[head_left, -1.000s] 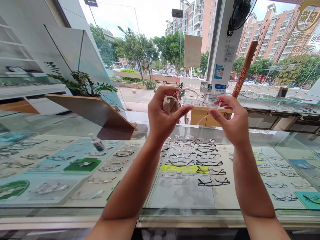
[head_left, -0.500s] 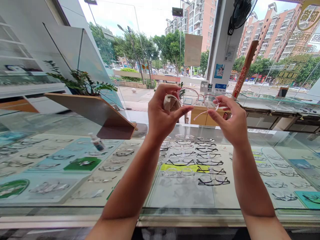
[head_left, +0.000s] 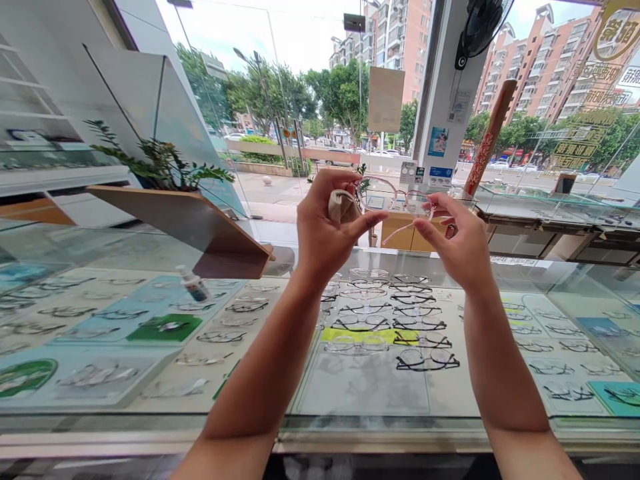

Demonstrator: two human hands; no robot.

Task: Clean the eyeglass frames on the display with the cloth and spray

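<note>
A pair of eyeglasses (head_left: pixel 399 198) with a clear pinkish frame is held up above the counter, lenses facing the window. My left hand (head_left: pixel 327 223) is closed on its left side and also has a crumpled beige cloth (head_left: pixel 343 207) tucked in the palm. At the other end, the thumb and fingers of my right hand (head_left: pixel 457 233) pinch the right rim and hinge area. One temple arm hangs down at a slant between the hands. Below, several rows of eyeglasses (head_left: pixel 365 323) lie in the glass display counter (head_left: pixel 365 393).
A white spray bottle (head_left: pixel 194 284) stands on the counter to the left. Behind it are a slanted wooden board (head_left: pixel 200 227) and a potted plant (head_left: pixel 165 167). A black fan (head_left: pixel 483 30) hangs on the pillar, with a second glass counter (head_left: pixel 550 207) at right.
My right hand has shifted slightly left, and the right side of the eyeglasses has turned, so its lens looks narrower. My left hand has barely moved.
</note>
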